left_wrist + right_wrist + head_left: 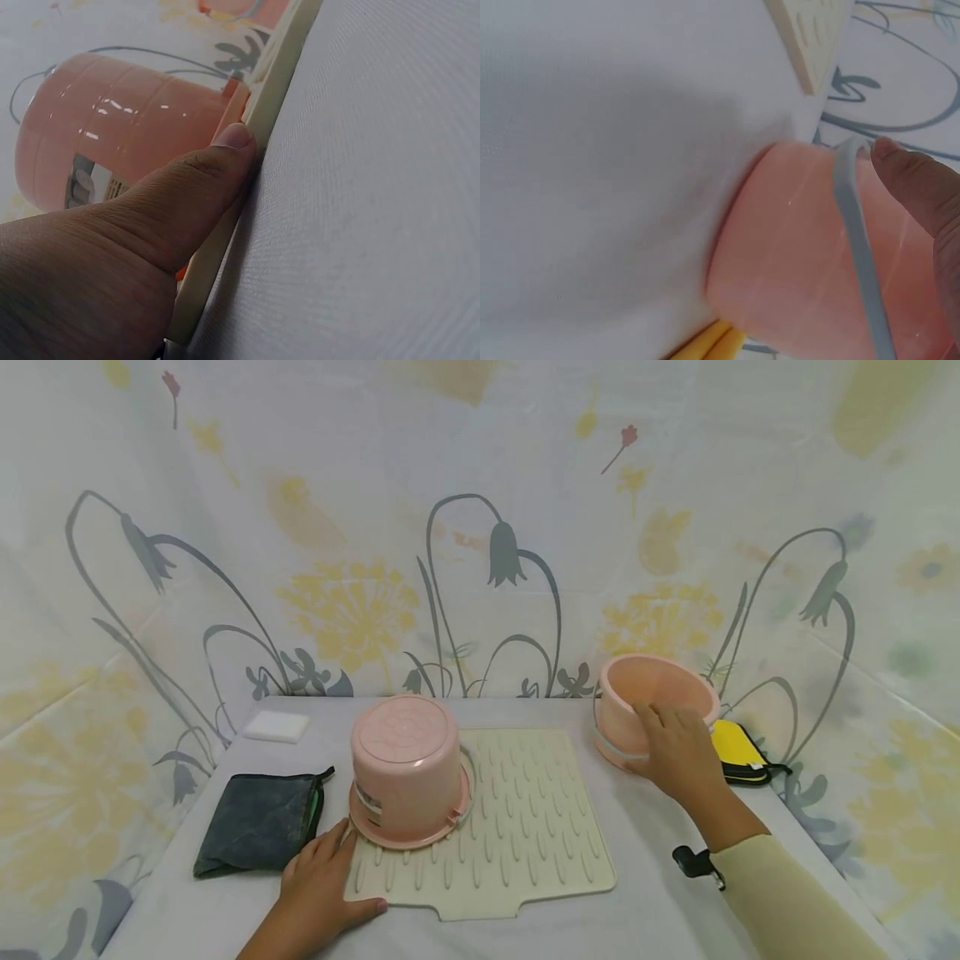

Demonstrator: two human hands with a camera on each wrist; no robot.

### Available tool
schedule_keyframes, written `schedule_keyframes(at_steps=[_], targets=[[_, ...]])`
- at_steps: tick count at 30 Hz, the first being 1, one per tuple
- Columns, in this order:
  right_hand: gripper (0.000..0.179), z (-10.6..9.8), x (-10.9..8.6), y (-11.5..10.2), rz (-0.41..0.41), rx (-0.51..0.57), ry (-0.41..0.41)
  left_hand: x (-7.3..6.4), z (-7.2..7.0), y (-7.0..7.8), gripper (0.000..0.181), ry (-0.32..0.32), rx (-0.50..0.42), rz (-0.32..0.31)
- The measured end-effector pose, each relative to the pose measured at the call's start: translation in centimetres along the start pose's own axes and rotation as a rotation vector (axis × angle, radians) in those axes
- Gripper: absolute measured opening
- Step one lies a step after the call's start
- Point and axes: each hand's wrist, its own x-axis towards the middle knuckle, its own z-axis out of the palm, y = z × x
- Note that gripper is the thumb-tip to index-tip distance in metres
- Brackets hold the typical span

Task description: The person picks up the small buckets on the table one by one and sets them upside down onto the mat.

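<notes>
Touching right hand (678,758), upright pink bucket (619,725)

Flower-printed backdrop (480,460), possibly cloth

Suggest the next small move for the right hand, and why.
I'd probably ease the right hand and the upright bucket left toward the mat. The hand grips that bucket by its rim, off the mat's right side; the mat has room beside the upside-down bucket, and the left hand rests at its near-left corner, which might help steady it.
</notes>
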Motion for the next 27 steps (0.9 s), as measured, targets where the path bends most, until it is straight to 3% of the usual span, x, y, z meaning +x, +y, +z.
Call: schedule_keyframes(at_steps=[15,27], targets=[[0.109,0.06,-0.56,0.37,0.022,-0.009,-0.136,-0.09,0.05,0.02,0.13,-0.011,-0.012,-0.01],[0.095,-0.05,-0.56,0.1,0.006,-0.065,-0.095,0.06,0.03,-0.04,0.131,-0.013,-0.009,-0.016]])
